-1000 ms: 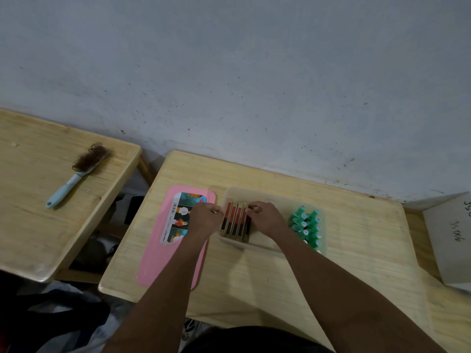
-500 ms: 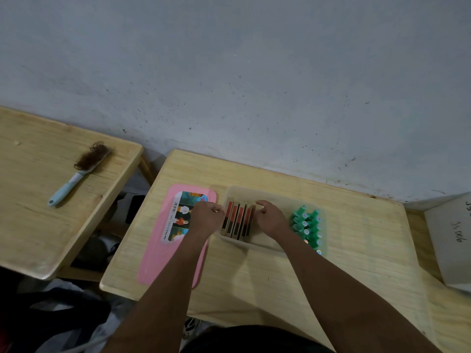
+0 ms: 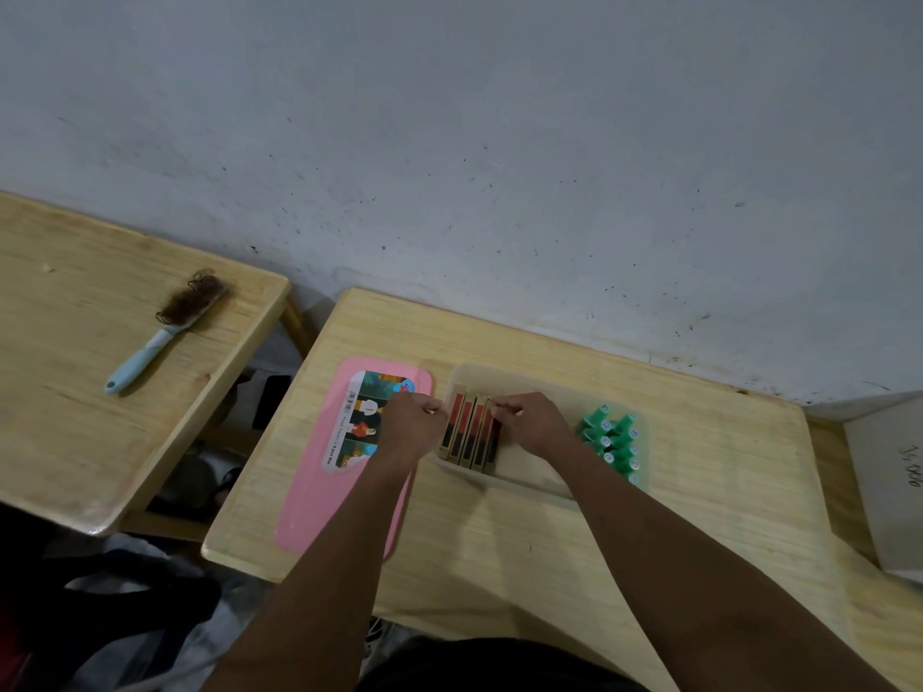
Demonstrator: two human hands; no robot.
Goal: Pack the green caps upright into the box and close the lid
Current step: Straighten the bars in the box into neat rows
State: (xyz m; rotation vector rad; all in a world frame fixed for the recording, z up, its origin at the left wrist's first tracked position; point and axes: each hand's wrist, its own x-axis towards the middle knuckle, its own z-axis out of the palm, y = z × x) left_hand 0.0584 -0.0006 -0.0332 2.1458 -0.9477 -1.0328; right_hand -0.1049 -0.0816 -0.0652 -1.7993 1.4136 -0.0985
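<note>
A translucent box lies on the wooden table. Several green caps stand upright, packed together at its right end. A row of slim red-and-black cartons stands at its left end. My left hand is curled on the box's left wall. My right hand pinches the far end of the rightmost carton. The pink lid with a picture label lies flat left of the box, partly under my left forearm.
A second wooden table to the left carries a blue-handled brush. A grey cardboard box sits at the right edge. The wall runs close behind the table. Dark clutter lies on the floor below.
My right hand slid a little to the left along the row of cartons, closing the rightmost one against the others. My left hand stayed on the box's left wall.
</note>
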